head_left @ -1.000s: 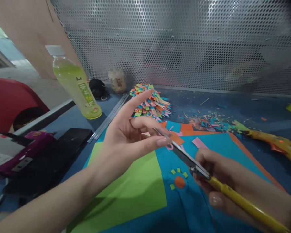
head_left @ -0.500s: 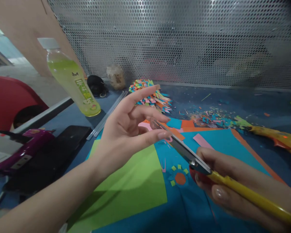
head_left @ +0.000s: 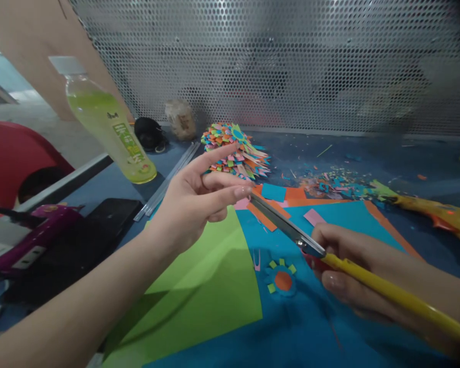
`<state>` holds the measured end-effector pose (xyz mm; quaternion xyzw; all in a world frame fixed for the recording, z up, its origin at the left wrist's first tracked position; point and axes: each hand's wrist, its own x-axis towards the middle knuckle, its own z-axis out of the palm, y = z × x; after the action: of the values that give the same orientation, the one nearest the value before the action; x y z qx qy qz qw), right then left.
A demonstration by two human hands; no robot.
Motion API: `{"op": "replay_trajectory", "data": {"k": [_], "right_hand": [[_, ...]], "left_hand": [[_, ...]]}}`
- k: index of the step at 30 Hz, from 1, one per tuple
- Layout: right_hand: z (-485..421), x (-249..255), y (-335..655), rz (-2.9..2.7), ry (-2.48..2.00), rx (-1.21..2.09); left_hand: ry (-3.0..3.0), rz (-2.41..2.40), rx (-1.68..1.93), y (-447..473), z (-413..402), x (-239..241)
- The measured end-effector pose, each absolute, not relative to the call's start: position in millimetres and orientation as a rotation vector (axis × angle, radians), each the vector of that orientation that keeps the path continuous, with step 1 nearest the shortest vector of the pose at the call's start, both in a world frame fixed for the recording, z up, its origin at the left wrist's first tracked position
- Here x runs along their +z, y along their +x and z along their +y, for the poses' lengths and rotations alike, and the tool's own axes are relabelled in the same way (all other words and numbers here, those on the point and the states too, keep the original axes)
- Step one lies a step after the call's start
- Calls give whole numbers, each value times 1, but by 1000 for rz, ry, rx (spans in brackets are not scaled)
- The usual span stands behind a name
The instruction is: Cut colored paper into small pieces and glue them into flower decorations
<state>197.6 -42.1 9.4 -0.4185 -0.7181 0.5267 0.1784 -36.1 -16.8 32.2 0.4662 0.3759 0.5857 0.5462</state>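
My left hand (head_left: 197, 199) hovers over the coloured paper sheets with the index finger stretched out. Its thumb and middle finger are pinched together on a small pink paper piece (head_left: 240, 204). My right hand (head_left: 352, 266) grips yellow-handled scissors (head_left: 283, 227); the blades are closed and their tip meets my left fingertips. Below them, on the blue sheet (head_left: 329, 317), lie a little paper flower with an orange centre (head_left: 282, 280) and a thin pink scrap (head_left: 257, 259).
A green sheet (head_left: 207, 276) overlaps the blue one. A green drink bottle (head_left: 111, 133), a purple glue gun (head_left: 34, 235) and a black flat device (head_left: 84, 237) sit left. A pile of colourful paper strips (head_left: 233, 153) lies behind, a yellow glue gun (head_left: 433, 212) right, perforated metal panel (head_left: 291, 61) behind.
My left fingers have drawn together into a pinch and the hand has dropped slightly. The scissors have shifted up and left. A thin pink scrap has landed on the blue sheet.
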Motion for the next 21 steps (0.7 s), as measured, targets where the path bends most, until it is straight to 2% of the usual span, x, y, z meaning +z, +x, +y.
{"op": "replay_trajectory", "data": {"k": [4, 8, 10, 14, 21], "right_hand": [[-36, 11, 200, -2196, -1284, 1236], [-27, 5, 207, -2115, -1296, 1236], [-23, 3, 209, -2032, -1332, 1214], [-19, 9, 208, -1899, -1515, 1216], [-11, 13, 203, -1903, -1623, 1222]], "left_hand": [[1057, 1005, 1416, -39, -15, 34], [1136, 1091, 1360, -43, -13, 31], [1244, 1216, 1189, -46, -11, 26], [1534, 1350, 575, -50, -7, 11], [1747, 1438, 567, -47, -5, 7]]}}
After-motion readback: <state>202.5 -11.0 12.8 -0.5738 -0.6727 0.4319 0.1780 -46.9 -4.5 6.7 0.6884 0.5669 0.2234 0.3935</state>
